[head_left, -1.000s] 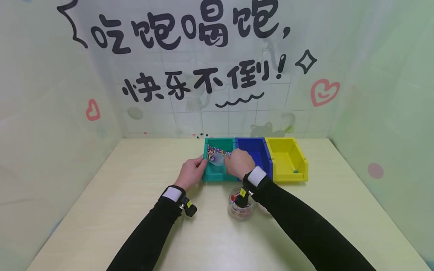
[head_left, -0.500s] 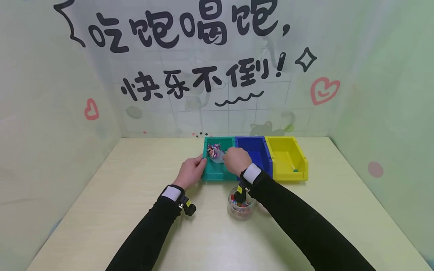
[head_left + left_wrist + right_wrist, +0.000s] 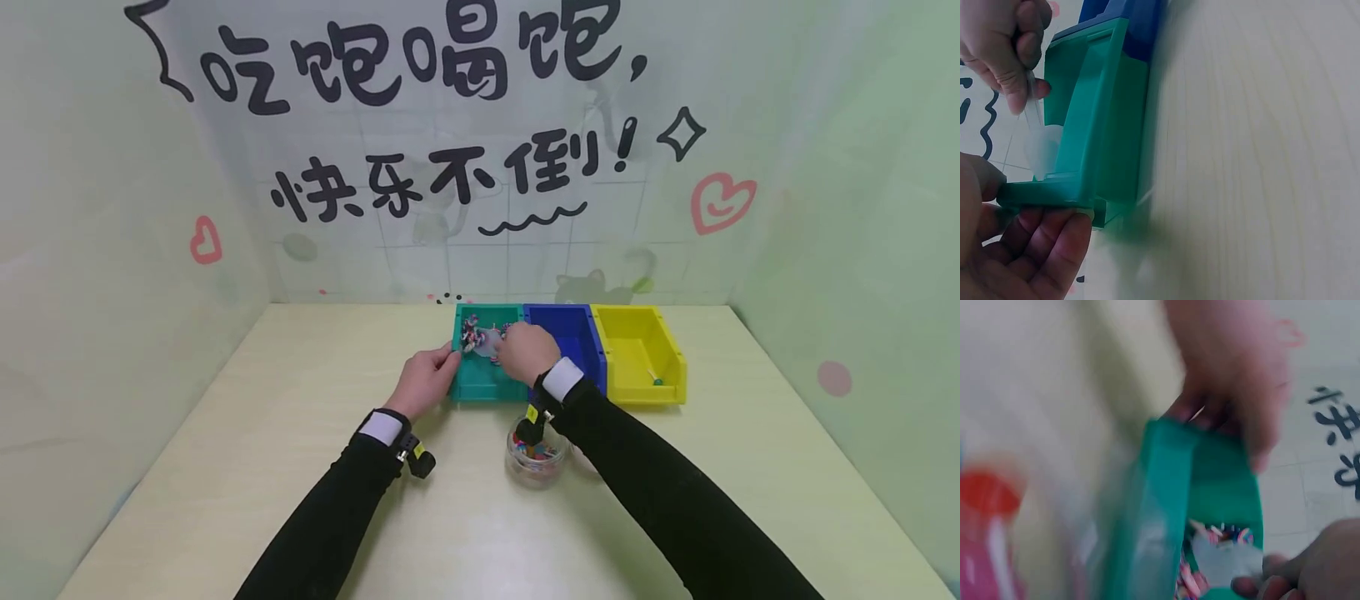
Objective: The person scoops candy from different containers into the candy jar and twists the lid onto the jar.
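Note:
A green bin [image 3: 480, 382] stands on the table beside a blue bin [image 3: 570, 333]. My left hand [image 3: 431, 375] grips the green bin's left rim, thumb on top and fingers under it [image 3: 1054, 231]. My right hand [image 3: 525, 350] reaches into the bin and pinches a clear plastic piece [image 3: 489, 343], seen as a thin translucent flap [image 3: 1038, 140]. A heap of small colourful pins [image 3: 471, 331] lies at the bin's far left end, against the clear piece [image 3: 1229, 562]. The right wrist view is blurred; it shows the green bin [image 3: 1222, 481] and my left hand [image 3: 1235, 375].
A yellow bin [image 3: 637, 333], to the right of the blue one, holds one green-headed pin [image 3: 656, 382]. A clear round jar [image 3: 536, 457] of colourful pins stands near the front under my right wrist. Pale walls close the table on three sides.
The pins, strung across the bin a second ago, are now bunched at its far left end. My right hand with the clear piece has moved slightly farther into the bin. The left hand has stayed.

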`<state>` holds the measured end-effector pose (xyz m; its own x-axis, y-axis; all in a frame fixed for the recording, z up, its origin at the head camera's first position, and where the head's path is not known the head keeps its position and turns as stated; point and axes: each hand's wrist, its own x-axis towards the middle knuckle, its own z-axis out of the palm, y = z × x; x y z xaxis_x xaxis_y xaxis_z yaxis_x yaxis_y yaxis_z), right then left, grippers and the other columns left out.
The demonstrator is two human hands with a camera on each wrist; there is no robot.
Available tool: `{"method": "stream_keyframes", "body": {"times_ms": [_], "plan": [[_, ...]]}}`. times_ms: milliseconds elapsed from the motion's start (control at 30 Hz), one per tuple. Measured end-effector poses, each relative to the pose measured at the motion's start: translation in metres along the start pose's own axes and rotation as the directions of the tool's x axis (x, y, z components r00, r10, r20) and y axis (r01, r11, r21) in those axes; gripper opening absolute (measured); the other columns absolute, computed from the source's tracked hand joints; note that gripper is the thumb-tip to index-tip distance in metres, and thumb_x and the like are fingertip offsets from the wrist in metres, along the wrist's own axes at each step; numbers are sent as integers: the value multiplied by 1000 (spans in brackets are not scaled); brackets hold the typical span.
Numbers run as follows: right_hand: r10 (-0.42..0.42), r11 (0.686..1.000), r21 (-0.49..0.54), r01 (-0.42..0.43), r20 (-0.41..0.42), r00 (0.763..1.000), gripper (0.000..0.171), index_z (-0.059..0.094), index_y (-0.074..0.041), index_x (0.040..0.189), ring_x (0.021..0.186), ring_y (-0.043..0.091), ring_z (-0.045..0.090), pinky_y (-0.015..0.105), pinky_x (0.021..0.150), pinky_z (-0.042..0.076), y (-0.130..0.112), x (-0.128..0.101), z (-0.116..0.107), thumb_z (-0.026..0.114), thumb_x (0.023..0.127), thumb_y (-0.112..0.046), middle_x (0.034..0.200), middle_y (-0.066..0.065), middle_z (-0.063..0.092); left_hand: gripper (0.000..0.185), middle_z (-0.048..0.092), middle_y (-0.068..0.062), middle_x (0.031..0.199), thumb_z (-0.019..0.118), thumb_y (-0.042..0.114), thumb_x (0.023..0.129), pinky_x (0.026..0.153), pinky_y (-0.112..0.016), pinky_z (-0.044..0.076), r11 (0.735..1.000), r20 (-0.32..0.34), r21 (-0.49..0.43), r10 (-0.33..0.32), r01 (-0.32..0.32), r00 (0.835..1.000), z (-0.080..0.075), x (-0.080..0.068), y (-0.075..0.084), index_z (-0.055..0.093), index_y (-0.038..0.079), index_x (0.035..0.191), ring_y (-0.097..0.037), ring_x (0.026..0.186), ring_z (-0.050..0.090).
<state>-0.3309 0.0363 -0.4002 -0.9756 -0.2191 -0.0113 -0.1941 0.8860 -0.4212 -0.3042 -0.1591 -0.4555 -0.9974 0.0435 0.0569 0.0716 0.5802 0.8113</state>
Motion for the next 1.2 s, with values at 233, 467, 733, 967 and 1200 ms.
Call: {"method": "stream_keyframes", "body": {"times_ms": [233, 467, 733, 967, 1200], "plan": [[-69, 968, -241, 63, -17, 997, 23, 81, -7, 97, 72, 24, 72, 43, 70, 66, -2, -1, 4, 69, 109, -23, 83, 7, 77, 50, 72, -15, 90, 53, 34, 115, 60, -28, 38, 1000, 1, -1, -3, 3, 1000, 1, 1, 0, 53, 11, 160, -20, 76, 54], [72, 991, 104, -89, 155, 985, 53, 72, -7, 65, 56, 18, 53, 42, 85, 52, 1, 12, 1, 57, 113, -23, 56, 0, 61, 50, 64, -7, 80, 53, 35, 116, 60, -27, 40, 999, 24, -14, -30, 30, 999, 4, 1, -1, 52, 15, 162, -17, 69, 50], [138, 941, 272, -203, 241, 961, 36, 82, -1, 91, 54, 14, 45, 27, 53, 32, 2, 13, -5, 56, 111, -17, 75, 4, 75, 50, 65, -7, 84, 53, 35, 117, 61, -27, 40, 999, 20, -21, -42, 42, 999, 2, 0, 3, 51, 15, 163, -19, 72, 51], [194, 859, 416, -297, 273, 942, 33, 78, -2, 92, 52, 12, 45, 25, 49, 32, 0, 5, -4, 56, 113, -16, 88, 11, 80, 51, 66, -8, 85, 52, 37, 117, 63, -28, 42, 999, 25, -19, -44, 44, 999, 1, -1, 3, 50, 15, 163, -19, 74, 53], [142, 789, 541, -292, 301, 943, 34, 78, 6, 108, 51, 7, 44, 22, 47, 28, 9, -5, -2, 55, 114, -18, 72, 0, 69, 52, 69, -9, 91, 51, 37, 117, 63, -27, 43, 999, 27, -19, -47, 48, 999, -1, -1, 1, 49, 15, 164, -19, 76, 56]]}}
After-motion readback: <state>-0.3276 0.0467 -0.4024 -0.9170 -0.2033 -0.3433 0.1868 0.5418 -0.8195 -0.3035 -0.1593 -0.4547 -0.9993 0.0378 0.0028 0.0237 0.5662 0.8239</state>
